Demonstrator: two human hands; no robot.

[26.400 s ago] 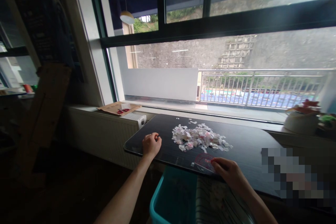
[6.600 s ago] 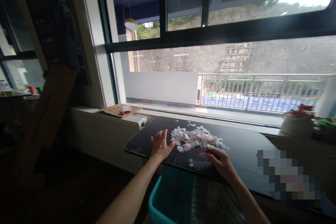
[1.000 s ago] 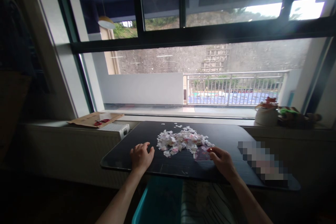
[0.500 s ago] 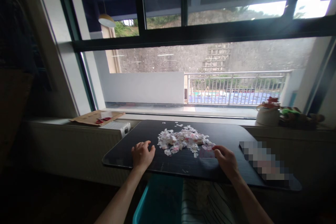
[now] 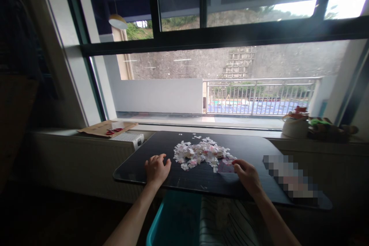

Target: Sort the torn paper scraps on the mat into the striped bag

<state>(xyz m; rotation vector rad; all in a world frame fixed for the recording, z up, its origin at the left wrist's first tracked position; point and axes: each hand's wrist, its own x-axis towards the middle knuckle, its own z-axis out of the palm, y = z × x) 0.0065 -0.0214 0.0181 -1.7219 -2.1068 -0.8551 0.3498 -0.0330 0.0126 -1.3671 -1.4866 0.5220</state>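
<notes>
A heap of torn white paper scraps (image 5: pixel 203 152), some with pinkish marks, lies on the dark table (image 5: pixel 138 167). To its left, my left hand (image 5: pixel 157 167) rests on the tabletop, fingers loosely bent and apart, holding nothing. At the heap's right front edge, my right hand (image 5: pixel 248 175) pinches a thin, see-through pinkish sheet (image 5: pixel 225 167) between thumb and fingers. The sheet's far edge reaches the scraps; its exact kind cannot be made out.
A teal bin (image 5: pixel 175 215) stands below the table's front edge. On the sill at left lie a brown paper envelope (image 5: pixel 99 128) and red-handled scissors (image 5: pixel 111 132). A white pot (image 5: pixel 294 127) stands at right. A blurred-out item (image 5: pixel 291 178) lies on the table's right side.
The pinkish sheet in my right hand has shifted very slightly left and its tilt looks a little different. My left hand stays in place on the table.
</notes>
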